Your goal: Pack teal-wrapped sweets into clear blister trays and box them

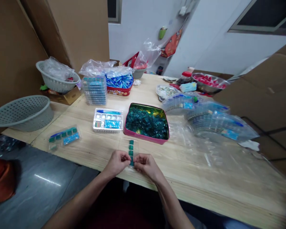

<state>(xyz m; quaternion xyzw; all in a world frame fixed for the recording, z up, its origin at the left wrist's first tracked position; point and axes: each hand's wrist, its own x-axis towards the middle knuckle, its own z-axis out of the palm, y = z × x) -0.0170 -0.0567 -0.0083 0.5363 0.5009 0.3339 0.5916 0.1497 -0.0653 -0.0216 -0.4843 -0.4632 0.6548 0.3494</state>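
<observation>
Where left hand (116, 163) faces right hand (147, 166), green squares (131, 152) between, in column.

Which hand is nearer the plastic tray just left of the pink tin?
Left. The left hand is on the near side of the tray; the right hand is farther right.
</observation>
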